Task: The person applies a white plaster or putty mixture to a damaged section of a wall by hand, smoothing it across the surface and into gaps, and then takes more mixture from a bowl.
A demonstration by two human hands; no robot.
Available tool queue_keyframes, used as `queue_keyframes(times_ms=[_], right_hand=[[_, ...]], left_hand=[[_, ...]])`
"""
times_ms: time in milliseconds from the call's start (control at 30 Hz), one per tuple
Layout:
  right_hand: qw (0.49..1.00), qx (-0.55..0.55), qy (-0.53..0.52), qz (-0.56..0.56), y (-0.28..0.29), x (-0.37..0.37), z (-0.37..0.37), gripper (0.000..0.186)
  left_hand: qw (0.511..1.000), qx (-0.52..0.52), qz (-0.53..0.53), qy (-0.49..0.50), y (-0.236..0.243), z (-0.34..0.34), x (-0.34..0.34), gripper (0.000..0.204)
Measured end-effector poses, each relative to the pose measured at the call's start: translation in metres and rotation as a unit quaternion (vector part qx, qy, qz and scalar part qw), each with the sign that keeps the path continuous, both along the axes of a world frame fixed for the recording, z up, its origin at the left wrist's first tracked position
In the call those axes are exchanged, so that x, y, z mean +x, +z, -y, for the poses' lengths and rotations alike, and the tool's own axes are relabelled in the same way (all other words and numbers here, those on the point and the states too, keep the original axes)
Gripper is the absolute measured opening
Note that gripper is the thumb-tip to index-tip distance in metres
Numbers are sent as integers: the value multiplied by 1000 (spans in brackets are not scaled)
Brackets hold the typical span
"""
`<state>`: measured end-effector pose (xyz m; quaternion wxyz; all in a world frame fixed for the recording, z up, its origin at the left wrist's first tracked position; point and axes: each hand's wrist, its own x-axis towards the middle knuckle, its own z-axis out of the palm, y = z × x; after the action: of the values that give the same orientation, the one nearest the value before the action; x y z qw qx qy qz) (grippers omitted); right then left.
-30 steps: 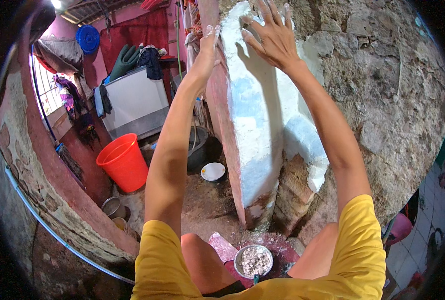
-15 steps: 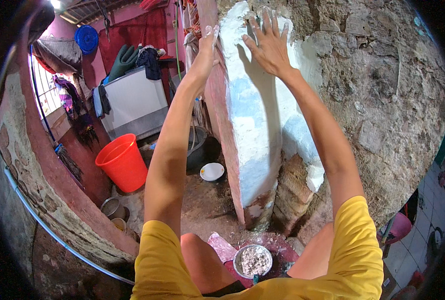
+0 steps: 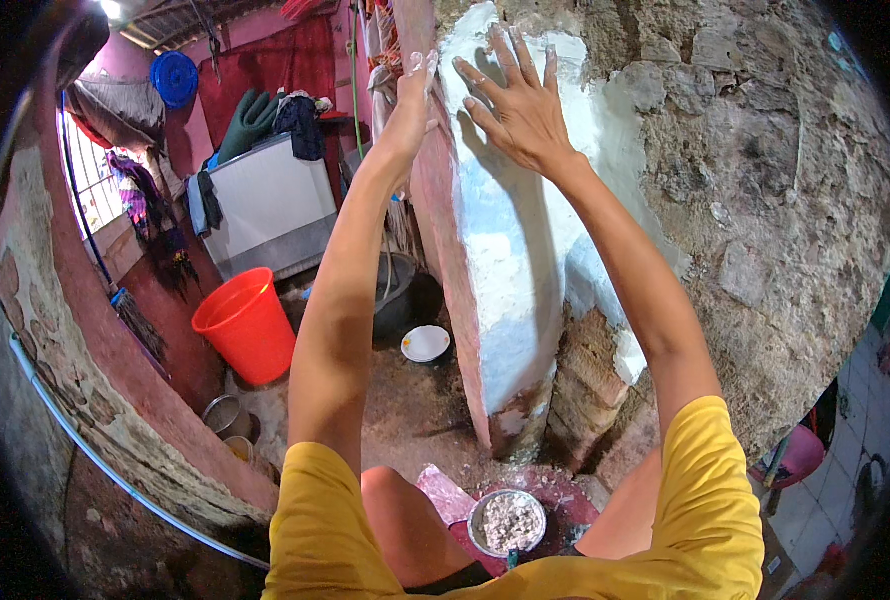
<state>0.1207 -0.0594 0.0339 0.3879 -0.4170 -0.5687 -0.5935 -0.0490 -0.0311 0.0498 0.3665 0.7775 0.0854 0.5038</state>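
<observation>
1. In the head view, spreads the right hand [image 3: 520, 115] farther left over white plaster [image 3: 497, 265] on the wall [image 3: 780, 200] than a moment ago, so nearer the pink edge [image 3: 443, 225].
2. Holds the left hand [image 3: 411, 112] straight-fingered beside that edge, gripping nothing visible.

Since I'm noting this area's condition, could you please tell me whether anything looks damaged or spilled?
Yes: the bare wall to the right of the right hand looks pitted and flaking, unlike the smoother white-and-blue coating. Pale specks also litter the maroon surface around the bowl, possibly spilled mix.
</observation>
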Motion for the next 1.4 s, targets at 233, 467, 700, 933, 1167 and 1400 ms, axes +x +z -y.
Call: queue_keyframes(times_ms=[233, 467, 700, 933, 1167, 1400], right_hand=[[998, 35, -55, 25, 14, 11, -3, 46], [997, 75, -17, 3, 30, 19, -2, 46], [997, 75, -16, 5, 27, 14, -6, 47], [998, 46, 23, -36, 28, -5, -6, 46], [991, 14, 127, -32, 23, 0, 1, 44], [993, 16, 99, -55, 27, 3, -13, 47]], left_hand=[[1000, 12, -11, 4, 1, -3, -4, 79], [1000, 13, -4, 5, -2, 2, -3, 76], [1000, 15, -13, -3, -2, -2, -1, 72], [1000, 11, -4, 9, -1, -1, -2, 74], [1000, 7, -20, 17, 0, 0, -4, 77], [1000, 12, -3, 6, -1, 0, 3, 77]])
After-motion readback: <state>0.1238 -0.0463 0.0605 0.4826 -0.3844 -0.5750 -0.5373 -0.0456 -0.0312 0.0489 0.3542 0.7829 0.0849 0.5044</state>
